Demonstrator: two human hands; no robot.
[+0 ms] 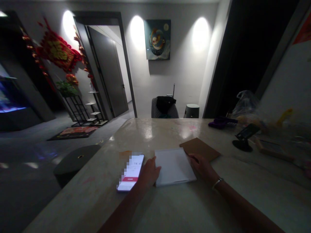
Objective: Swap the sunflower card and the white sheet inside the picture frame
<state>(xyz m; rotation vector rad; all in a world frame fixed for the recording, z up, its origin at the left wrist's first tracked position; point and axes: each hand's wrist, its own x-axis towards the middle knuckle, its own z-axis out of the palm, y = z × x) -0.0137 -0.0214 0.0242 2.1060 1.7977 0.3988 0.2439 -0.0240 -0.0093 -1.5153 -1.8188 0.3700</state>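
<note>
phone (133, 171): side pixelated; brown board (206, 149): part-covered; plastic bag (246, 105): blurred

One left hand (149, 171) and one right hand (202, 166), two in all, flank one white pad (173, 165). Left of the pad lies one phone (133, 173); behind the pad's right side, one brown sheet (201, 148); beyond the pad, one painting (157, 40).

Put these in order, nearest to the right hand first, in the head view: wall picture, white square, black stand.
1. White square: just left of the right hand.
2. Black stand: farther, on the right.
3. Wall picture: across the room.
</note>
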